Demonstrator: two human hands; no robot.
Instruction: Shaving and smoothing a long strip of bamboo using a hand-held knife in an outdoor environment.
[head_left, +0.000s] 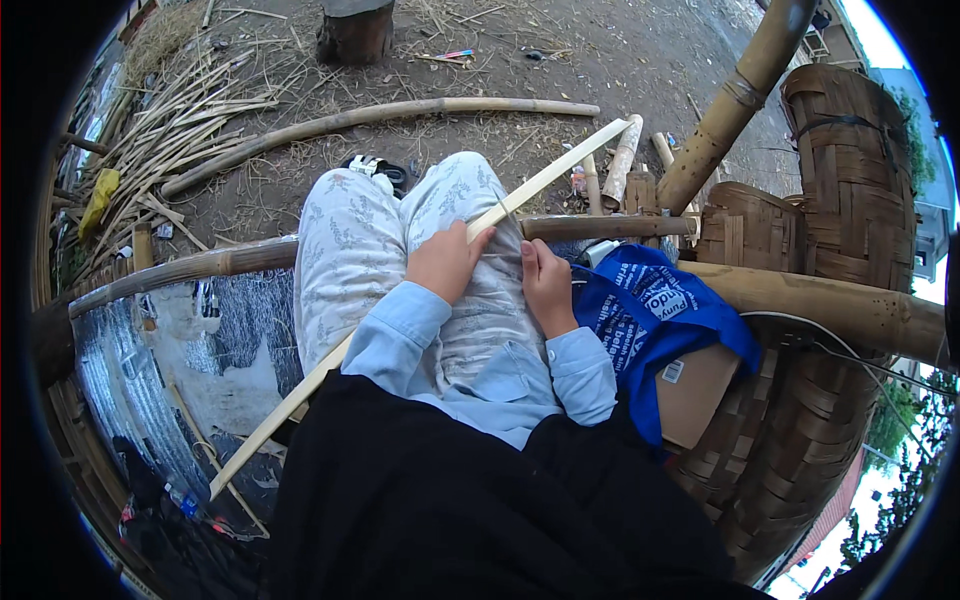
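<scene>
A long pale bamboo strip (565, 168) slants across my lap, from the lower left to the far right. My left hand (445, 262) is closed around its middle, above my knees. Close by on the right, my right hand (547, 285) is curled in a fist with the thumb up, gripping a knife whose handle is hidden in the fingers. The thin knife blade (511, 217) points up and left from that fist and meets the strip's edge just beyond my left hand.
A blue cloth bag (625, 318) with a cardboard box (697, 392) sits at my right, beside woven bamboo panels (850, 190). Bamboo poles (400, 112) cross in front. Split strips (215, 110) lie heaped far left; a stump (356, 35) stands ahead. Silvery foil sheeting (190, 345) covers the seat.
</scene>
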